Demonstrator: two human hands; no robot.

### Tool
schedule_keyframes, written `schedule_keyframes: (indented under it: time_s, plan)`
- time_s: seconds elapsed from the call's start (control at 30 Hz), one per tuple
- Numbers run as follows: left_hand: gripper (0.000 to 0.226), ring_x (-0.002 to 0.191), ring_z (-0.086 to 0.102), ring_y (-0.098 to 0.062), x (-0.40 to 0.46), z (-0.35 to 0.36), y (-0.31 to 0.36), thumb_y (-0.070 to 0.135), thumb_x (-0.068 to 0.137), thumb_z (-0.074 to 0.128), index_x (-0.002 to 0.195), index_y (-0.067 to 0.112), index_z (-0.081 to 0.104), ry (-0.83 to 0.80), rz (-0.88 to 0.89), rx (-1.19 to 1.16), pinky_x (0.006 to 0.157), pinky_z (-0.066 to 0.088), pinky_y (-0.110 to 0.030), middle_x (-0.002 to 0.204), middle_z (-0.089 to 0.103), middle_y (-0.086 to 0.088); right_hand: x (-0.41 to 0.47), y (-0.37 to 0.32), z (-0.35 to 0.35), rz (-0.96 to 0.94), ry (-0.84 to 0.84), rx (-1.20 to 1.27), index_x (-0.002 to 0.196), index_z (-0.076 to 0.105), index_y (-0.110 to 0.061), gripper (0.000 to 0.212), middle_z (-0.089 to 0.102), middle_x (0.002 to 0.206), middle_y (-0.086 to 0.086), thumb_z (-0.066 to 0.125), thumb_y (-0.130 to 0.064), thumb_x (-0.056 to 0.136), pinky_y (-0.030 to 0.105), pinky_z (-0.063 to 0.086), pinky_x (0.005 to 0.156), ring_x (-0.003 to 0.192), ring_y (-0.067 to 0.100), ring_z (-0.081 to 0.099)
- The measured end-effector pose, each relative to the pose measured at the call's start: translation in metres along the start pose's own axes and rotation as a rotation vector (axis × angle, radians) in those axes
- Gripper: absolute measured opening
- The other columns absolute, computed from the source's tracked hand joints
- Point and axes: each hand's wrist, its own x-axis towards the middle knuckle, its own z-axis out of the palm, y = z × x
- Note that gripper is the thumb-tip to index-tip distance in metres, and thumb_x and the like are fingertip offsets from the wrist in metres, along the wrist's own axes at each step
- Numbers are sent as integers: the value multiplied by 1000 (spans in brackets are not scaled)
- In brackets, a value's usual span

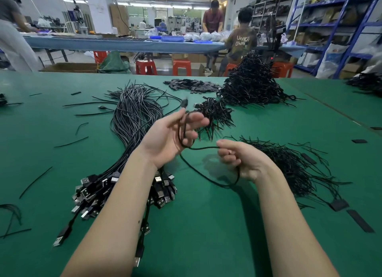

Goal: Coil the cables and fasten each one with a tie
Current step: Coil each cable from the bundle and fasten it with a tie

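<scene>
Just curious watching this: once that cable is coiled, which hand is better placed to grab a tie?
Probably the right hand: the ties lie just beside it, while the left hand holds the cable's loops.

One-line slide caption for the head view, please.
Left hand holds a cable loop while right hand feeds slack, above the green table.

Left hand (171,136): raised palm-up, fingers curled round a loop of black cable (204,147).
Right hand (239,159): pinches same cable lower down.
Table (206,225): green, carrying uncoiled cable bundle (132,119), tie pile (293,165).
</scene>
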Motion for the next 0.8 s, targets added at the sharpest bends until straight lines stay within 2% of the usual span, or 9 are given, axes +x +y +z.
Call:
schedule_keyframes:
  time_s: [0.13,0.27,0.4,0.47,0.53,0.6,0.67,0.73,0.8]
  plan:
    - [54,76,75,-20,5,4,-5,33,109,29,99,6,74,-83,-194,583,49,48,-16,107,75,-14,-5,-14,6,-170,102,168,102,52,-15,4,66,74,3,52,-11,103,12,31,38,47,5,44]
    - [45,83,76,-22,21,14,-21,32,110,34,108,3,68,204,-114,854,74,59,-27,104,75,-9,-9,-23,34,-335,63,-125,98,59,-15,14,64,79,1,49,-4,101,15,36,41,49,8,48]
    - [49,65,63,-21,26,17,-26,33,110,30,104,0,66,373,53,494,59,52,-28,94,68,-18,-15,-18,41,-301,-276,-116,97,59,-12,18,65,84,3,47,0,102,30,58,59,63,13,60]
    - [53,88,71,-27,23,18,-22,35,110,25,117,0,64,326,59,177,65,54,-30,117,70,-15,-17,-9,32,-184,-477,-128,97,58,-12,16,66,92,5,48,-1,101,50,61,83,78,17,65]
    - [53,107,70,-33,20,18,-17,34,110,24,125,-3,59,275,92,-36,85,60,-36,127,67,-18,-17,1,23,-64,-661,-171,98,57,-13,15,64,98,10,47,-3,101,59,56,91,92,23,67]
    - [53,109,69,-36,17,16,-10,31,110,24,126,-8,56,216,142,-164,91,58,-35,127,66,-23,-15,9,20,48,-754,-218,102,54,-13,14,62,98,12,44,-3,102,55,59,85,98,27,68]
    - [53,105,71,-35,14,13,-5,30,110,25,123,-10,58,171,160,-208,88,59,-31,125,66,-26,-10,16,19,104,-680,-281,103,51,-17,16,62,87,7,44,-2,102,35,62,66,82,19,69]
    - [53,102,72,-33,11,10,-2,30,110,25,121,-9,60,133,149,-194,78,61,-25,124,66,-25,-5,18,15,87,-522,-317,100,50,-19,21,57,76,0,44,0,102,16,47,44,62,9,59]
    - [53,102,72,-32,9,8,-2,30,110,25,122,-8,60,97,135,-167,73,61,-24,126,66,-25,0,17,10,96,-388,-220,96,53,-18,24,52,73,0,41,2,102,11,31,34,52,5,46]
